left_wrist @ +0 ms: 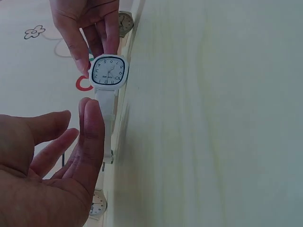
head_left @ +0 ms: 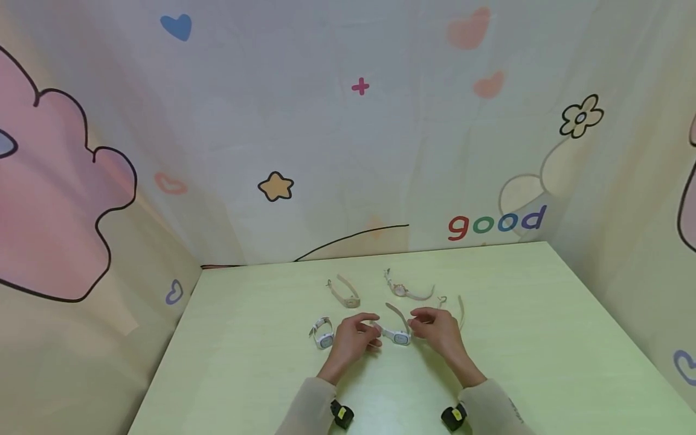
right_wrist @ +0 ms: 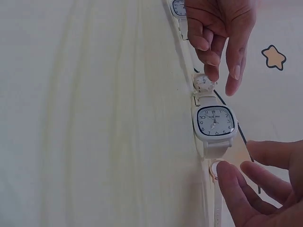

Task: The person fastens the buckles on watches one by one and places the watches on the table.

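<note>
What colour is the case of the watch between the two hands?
White; the watch case shows best in the right wrist view.

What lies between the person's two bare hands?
A white wristwatch with a rounded-square face, standing out in the head view.

The surface [head_left: 228, 356] gives passing room along its left and right edges; toward its far edge, two watches [head_left: 352, 301] obstruct.
</note>
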### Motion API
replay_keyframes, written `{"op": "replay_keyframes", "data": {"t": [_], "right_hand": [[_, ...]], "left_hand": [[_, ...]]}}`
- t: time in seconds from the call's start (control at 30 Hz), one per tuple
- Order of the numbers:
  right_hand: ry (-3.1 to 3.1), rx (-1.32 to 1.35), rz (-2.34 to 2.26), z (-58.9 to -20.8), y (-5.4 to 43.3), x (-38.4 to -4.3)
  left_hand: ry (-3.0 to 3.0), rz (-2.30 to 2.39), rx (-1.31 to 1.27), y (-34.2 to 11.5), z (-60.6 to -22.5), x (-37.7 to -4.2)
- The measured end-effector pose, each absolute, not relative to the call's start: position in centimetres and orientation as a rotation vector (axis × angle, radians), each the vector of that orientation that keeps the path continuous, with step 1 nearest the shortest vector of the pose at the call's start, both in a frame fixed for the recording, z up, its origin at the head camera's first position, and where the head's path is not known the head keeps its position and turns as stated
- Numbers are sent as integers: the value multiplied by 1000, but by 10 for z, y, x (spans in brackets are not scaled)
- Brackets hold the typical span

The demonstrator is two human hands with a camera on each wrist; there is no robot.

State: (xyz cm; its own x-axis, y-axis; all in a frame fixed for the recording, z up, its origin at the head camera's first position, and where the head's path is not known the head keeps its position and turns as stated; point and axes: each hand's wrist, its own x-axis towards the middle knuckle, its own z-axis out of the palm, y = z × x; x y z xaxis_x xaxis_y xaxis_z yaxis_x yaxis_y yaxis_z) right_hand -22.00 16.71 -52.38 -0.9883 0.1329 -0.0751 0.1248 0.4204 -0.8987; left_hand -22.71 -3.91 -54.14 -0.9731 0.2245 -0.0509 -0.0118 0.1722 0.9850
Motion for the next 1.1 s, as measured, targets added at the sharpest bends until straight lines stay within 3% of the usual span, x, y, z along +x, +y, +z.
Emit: {"op": "replay_keyframes", "data": {"t": [1.1], "right_hand": [[-2811, -252, 1359, -532, 161, -223]], "left_hand": [[2298, 1804, 235, -31, -551, -234]]}}
